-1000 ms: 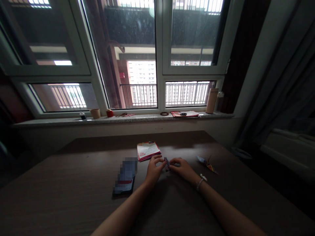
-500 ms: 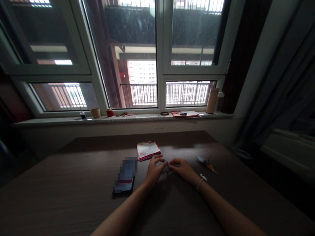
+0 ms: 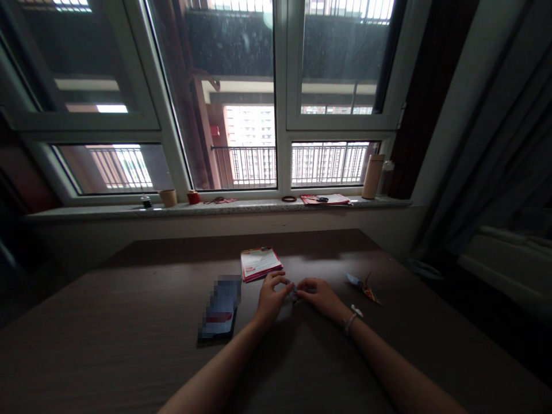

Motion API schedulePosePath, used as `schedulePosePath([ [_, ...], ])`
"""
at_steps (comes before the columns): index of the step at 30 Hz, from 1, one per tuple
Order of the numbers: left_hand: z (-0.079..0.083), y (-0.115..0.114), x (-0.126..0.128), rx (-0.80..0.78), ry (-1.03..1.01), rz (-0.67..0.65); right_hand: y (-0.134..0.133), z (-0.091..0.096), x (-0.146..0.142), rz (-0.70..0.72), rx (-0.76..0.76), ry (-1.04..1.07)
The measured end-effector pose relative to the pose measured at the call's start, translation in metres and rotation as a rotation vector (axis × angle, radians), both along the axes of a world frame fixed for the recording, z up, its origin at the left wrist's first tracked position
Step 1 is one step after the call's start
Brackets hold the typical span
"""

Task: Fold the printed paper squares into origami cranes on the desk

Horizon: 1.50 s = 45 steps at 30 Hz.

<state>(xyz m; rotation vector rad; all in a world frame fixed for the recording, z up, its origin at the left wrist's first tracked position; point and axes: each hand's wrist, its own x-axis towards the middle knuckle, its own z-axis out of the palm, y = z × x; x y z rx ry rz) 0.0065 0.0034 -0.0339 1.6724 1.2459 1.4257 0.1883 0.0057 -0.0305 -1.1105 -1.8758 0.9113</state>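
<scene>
Between my fingertips, just above the dark table (image 3: 142,333), is a small crumpled-looking piece (image 3: 294,294) with a greyish-purple pattern; its kind is too small to make out. My left hand (image 3: 271,296) pinches it from the left with thumb and fingers. From the right, my right hand (image 3: 318,293) grips it in a closed pinch, a bracelet on the wrist. Just beyond my left hand lies a stack of printed cards or leaflets (image 3: 260,263), white with red edges. A phone (image 3: 221,309), its screen blurred out, lies left of my left forearm.
A torn colourful wrapper (image 3: 364,288) lies right of my right hand. On the windowsill (image 3: 259,209) stand a paper cup (image 3: 168,198), a red spool-like item (image 3: 193,197) and a tall flask (image 3: 373,176), with scissors (image 3: 319,199) on papers and a dark ring (image 3: 288,199).
The small patterned piece has turned slightly between my fingertips. Both hands stay in almost the same place, and the things on the table have not moved.
</scene>
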Motion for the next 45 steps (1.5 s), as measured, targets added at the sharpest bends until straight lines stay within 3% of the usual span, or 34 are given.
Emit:
schedulePosePath([
  [16, -0.002, 0.005, -0.003, 0.041, 0.043, 0.059, -0.002, 0.003, 0.000, -0.009, -0.004, -0.055],
  [24, -0.001, 0.006, -0.005, 0.055, 0.026, 0.049, -0.002, 0.000, -0.001, -0.050, 0.137, -0.111],
  [33, -0.010, 0.010, -0.003, 0.007, 0.133, 0.043, 0.002, -0.005, 0.001, -0.108, 0.171, -0.129],
  [45, -0.002, 0.006, -0.003, 0.014, 0.182, 0.043, 0.000, -0.008, 0.000, -0.106, 0.123, -0.151],
])
